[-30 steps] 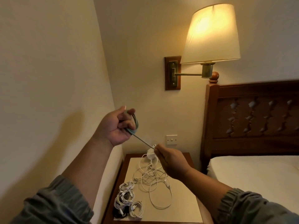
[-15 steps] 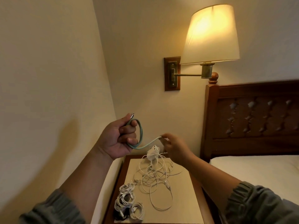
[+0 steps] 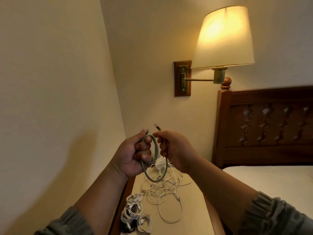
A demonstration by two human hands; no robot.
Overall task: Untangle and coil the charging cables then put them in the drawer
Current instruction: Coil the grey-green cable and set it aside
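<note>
Left hand: fingers curled round one formed loop of a grey-green braided charging cable, one plug tip standing above my thumb. Right hand: fingers pinch the same cable's free end just beside my left fingertips, plug pointing up. A second loop hangs below both hands.

Below my fingers, on the cream-topped wooden bedside table, lie several small coiled white cable bundles, judged finished, and a loose tangle of thin white cables, not yet sorted. The drawer is not in view, so stowing is judged outstanding.

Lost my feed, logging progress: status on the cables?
Left hand grips looped green cable. Right hand holds its free end. White tangle uncoiled on nightstand.
</note>
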